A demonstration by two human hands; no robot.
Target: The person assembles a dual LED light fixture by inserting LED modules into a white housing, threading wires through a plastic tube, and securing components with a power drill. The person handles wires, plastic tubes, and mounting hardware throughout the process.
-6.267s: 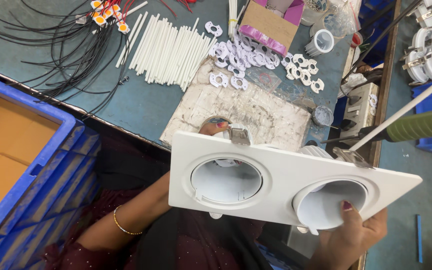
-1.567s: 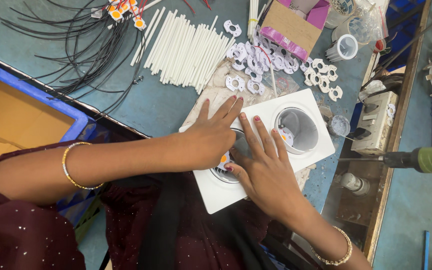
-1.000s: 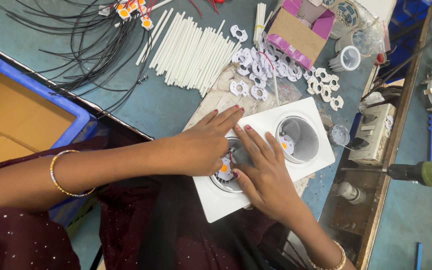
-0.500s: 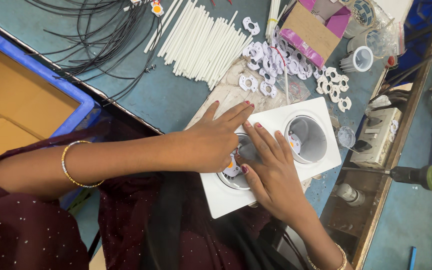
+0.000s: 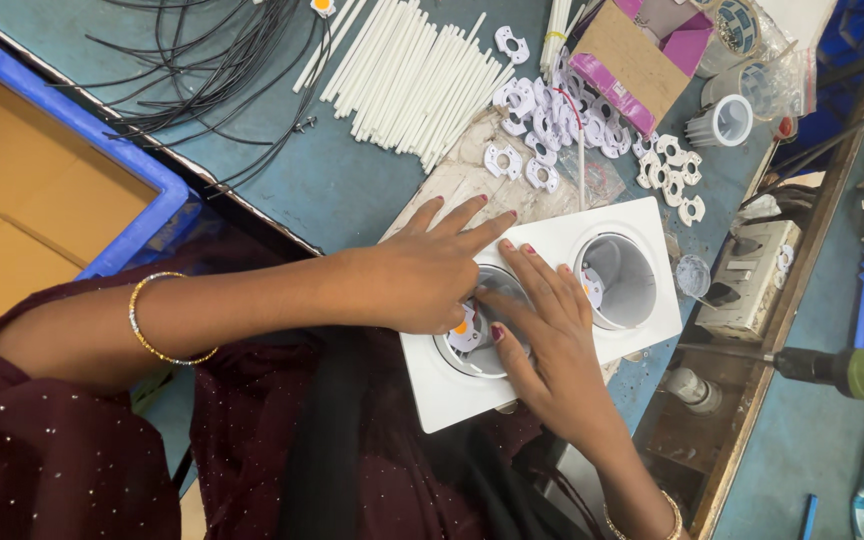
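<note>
right now both hands press on a white twin-hole lamp housing (image 5: 542, 310) lying at the desk (image 5: 332, 180) edge. the left hand (image 5: 422, 275) lies flat, fingers spread, thumb on a small white holder (image 5: 467, 330) with an orange dot inside the near hole. the right hand (image 5: 542, 325) rests beside it, fingers stretched over the rim, grasping nothing. white tubes (image 5: 412, 75) lie farther back.

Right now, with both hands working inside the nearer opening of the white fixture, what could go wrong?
The white fixture hangs partly over the table edge, so pressing could tip it. The small white holder is half hidden under the left hand and right hand, so it might seat crooked. The drill beside them could get knocked.
</note>
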